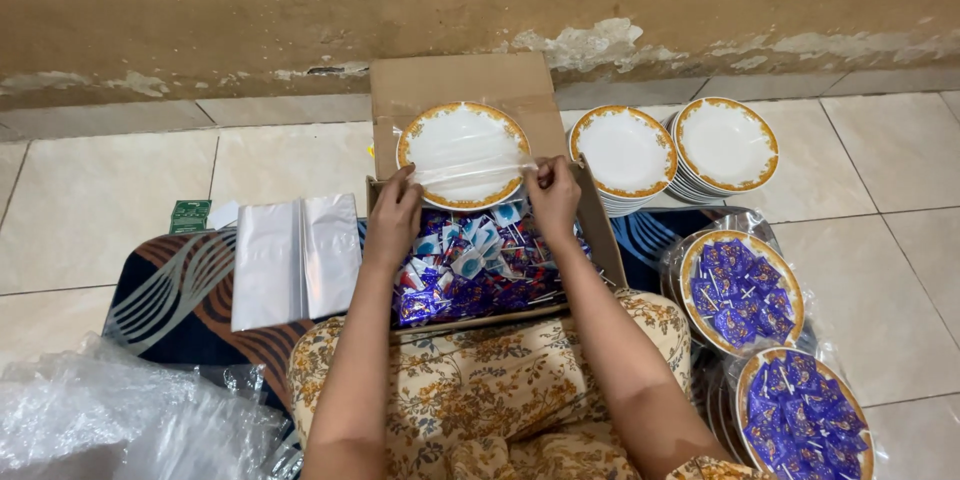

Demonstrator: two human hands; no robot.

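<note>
Both hands' fingertips sit behind a clear plastic bag (pixel 470 168), so their grip on it can't be resolved. Near rim of the white plate (pixel 462 152) is covered by the left hand (pixel 397 215) and right hand (pixel 552 195). Cardboard box (pixel 470 90) floor is buried under candy sachets (pixel 470 270); its near wall is hidden by the lap. Lowest wrapped candy plate (pixel 803 418) is cut by the bottom edge. Crumpled plastic (pixel 110 415) runs off the bottom-left corner. Green packet (pixel 189 216) is too small to identify. Count of the plate stack (pixel 725 145) is unreadable.
</note>
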